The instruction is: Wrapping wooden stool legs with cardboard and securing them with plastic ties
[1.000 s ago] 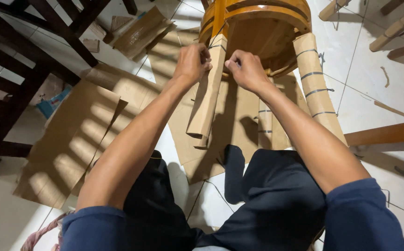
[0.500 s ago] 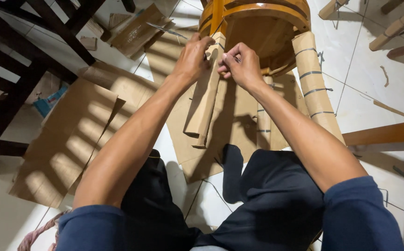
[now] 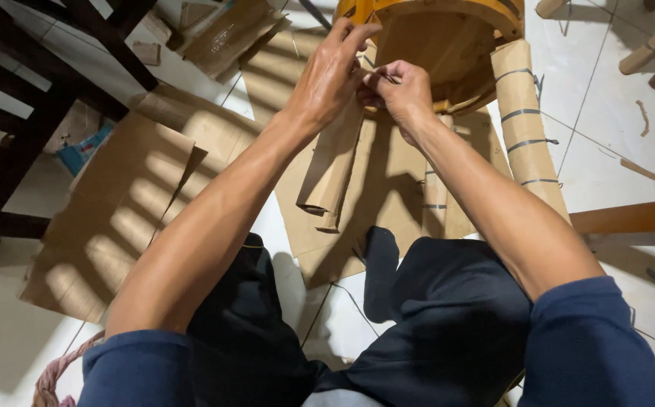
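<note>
Head view: yellow wooden stool point(image 3: 448, 45) on tiled floor point(image 3: 606, 128), two legs already cardboard-wrapped and tied; left hand point(image 3: 331, 71) gripping the loose wrap point(image 3: 335, 162) on a third leg, right hand point(image 3: 399, 90) pinching thin tie, not yet bound

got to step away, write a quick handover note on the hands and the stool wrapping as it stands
Left hand grips the top of the near stool leg's cardboard wrap. Right hand pinches a thin tie beside it.
The wooden stool lies tipped over cardboard sheets on the floor.
Done: the right-side leg is wrapped and banded; a further leg shows bands too.
Left: no band is visible on the near wrap, which hangs loose.
</note>
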